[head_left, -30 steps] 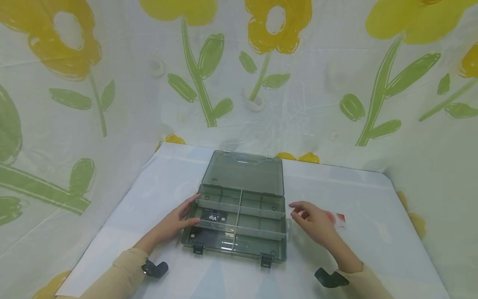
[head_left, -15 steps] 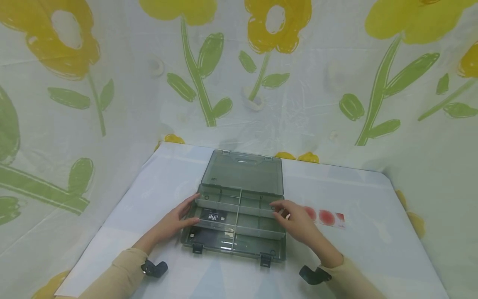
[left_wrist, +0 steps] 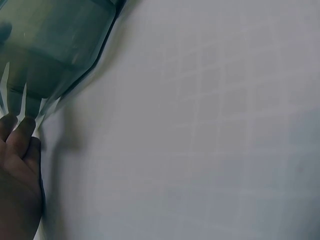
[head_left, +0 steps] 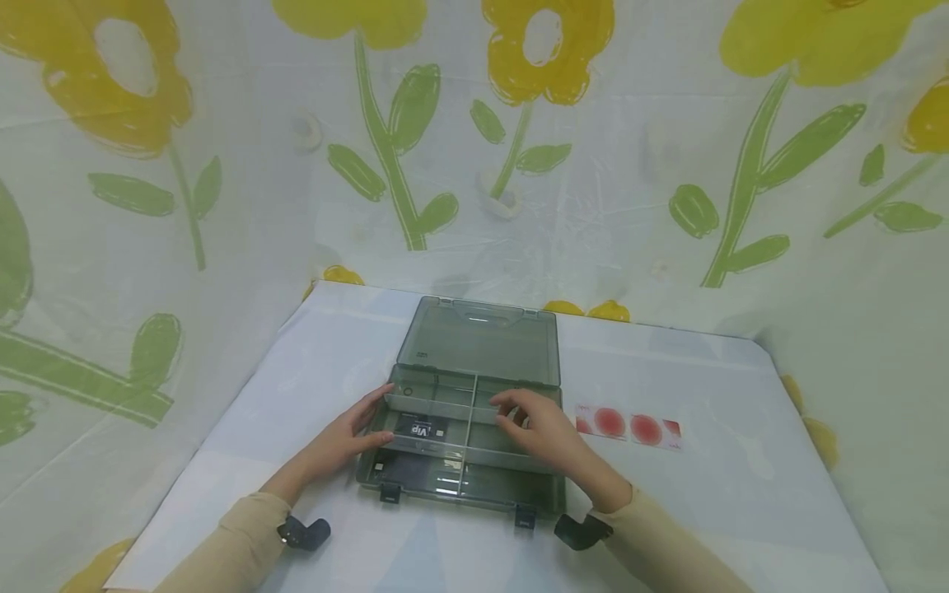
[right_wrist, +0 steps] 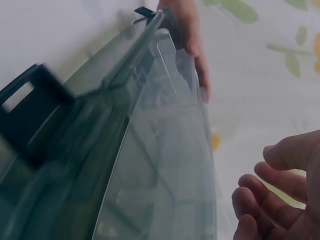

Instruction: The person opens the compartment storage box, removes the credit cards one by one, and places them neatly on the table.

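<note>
A translucent grey-green compartment box lies with its lid folded back. My left hand rests at the box's left side, thumb and index fingertip at the rim. In the left wrist view its other fingers lie straight against the outer wall. Over the right compartments hovers my right hand, fingers loosely curled, nothing visible between them; the right wrist view shows thumb and fingertips apart. A black "Vip" card lies in the middle left compartment. Another dark card is in the front left one.
Two red-and-white cards, a left one and a right one, lie side by side on the white table, right of the box. Two latches stick out at the box's front, one of them a left latch. A flowered curtain surrounds the table.
My right hand has moved left from beside the box to over its right compartments, uncovering both red-and-white cards. The left hand has stayed at the box's left side.
</note>
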`<state>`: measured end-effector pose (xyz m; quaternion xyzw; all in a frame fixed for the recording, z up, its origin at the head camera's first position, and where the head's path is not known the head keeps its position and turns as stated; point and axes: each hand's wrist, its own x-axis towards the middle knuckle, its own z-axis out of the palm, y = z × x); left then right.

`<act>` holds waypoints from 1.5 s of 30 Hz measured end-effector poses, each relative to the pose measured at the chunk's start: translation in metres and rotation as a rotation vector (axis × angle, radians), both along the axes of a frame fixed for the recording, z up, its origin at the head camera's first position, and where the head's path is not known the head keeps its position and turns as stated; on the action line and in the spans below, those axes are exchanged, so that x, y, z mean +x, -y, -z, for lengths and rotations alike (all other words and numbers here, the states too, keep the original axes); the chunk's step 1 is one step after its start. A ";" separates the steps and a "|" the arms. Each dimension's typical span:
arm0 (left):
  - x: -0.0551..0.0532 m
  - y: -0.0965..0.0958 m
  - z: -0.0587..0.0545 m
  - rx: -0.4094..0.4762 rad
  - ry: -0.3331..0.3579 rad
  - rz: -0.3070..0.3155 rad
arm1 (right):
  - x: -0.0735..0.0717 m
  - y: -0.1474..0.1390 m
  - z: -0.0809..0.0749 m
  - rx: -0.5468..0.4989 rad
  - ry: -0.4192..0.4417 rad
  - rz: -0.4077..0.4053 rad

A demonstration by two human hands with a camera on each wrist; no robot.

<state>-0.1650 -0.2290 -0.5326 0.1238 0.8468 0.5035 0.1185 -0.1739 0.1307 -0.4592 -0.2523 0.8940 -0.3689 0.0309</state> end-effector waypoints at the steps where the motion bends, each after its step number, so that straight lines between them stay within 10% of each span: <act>1: 0.000 0.000 0.000 -0.001 -0.001 0.000 | -0.001 0.004 0.000 -0.003 -0.001 -0.009; 18: 0.000 0.000 0.000 -0.012 0.015 -0.016 | -0.009 0.074 0.002 0.093 -0.053 -0.176; 30: -0.001 0.001 0.002 0.003 0.007 0.000 | -0.009 0.109 0.011 0.355 -0.153 -0.074; 45: -0.001 0.003 0.005 0.043 -0.018 0.028 | -0.003 0.129 0.017 0.577 -0.050 -0.079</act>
